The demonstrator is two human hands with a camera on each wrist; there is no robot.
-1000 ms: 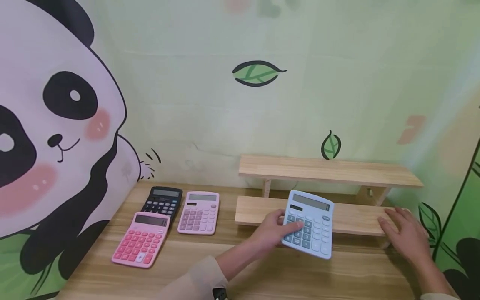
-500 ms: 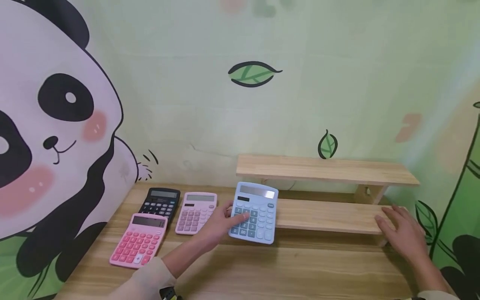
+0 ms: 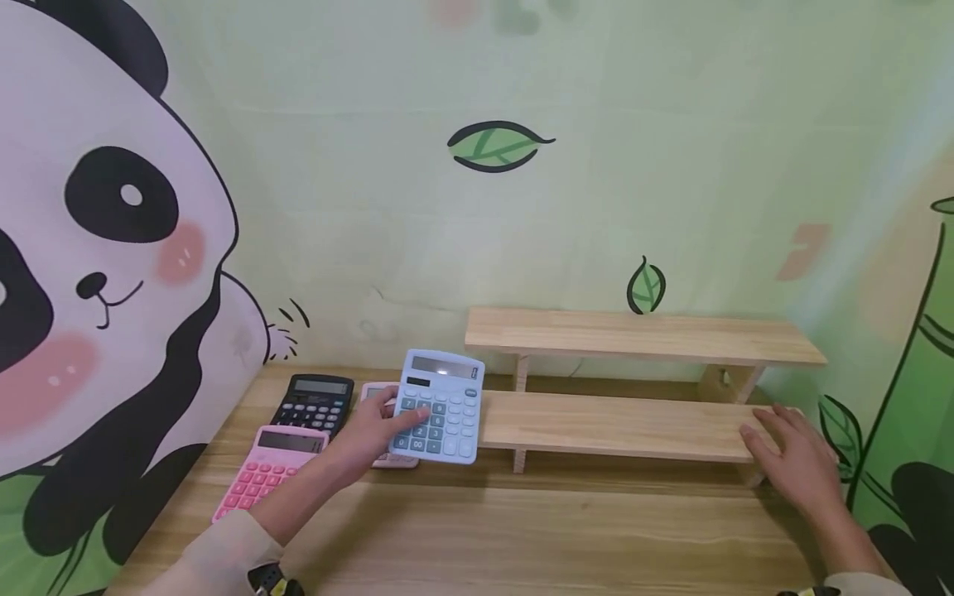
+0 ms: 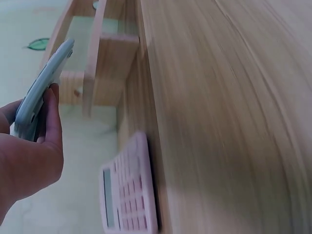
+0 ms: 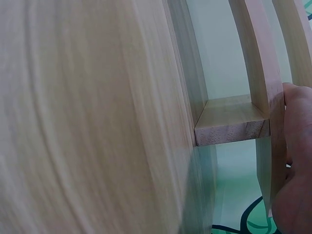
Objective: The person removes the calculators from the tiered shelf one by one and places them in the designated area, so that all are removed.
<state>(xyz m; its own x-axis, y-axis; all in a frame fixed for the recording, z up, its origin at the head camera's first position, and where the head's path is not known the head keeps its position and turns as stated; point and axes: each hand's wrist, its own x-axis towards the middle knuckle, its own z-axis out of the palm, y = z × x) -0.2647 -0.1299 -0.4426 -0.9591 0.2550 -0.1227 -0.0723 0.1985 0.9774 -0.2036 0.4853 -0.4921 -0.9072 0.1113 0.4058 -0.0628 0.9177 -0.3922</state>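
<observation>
My left hand holds a light blue calculator, thumb over the keys and fingers behind it. It is lifted off the table, its face tilted up toward the head camera. In the left wrist view the blue calculator shows edge-on, pinched between thumb and fingers. Behind that hand lies a pale pink calculator, partly covered in the head view; the left wrist view shows its keys. At the far right, my right hand rests on the end of the lower shelf board, its fingers lying loosely on top.
A black calculator and a bright pink calculator lie at the table's left, the pink one overlapping the black one's lower part. The two-tier wooden stand's upper board runs along the wall. The wooden table stretches across the front.
My left hand has carried the blue calculator leftward, from in front of the lower shelf to beside the pale pink calculator, now partly covering it. My right hand stays on the shelf end.
</observation>
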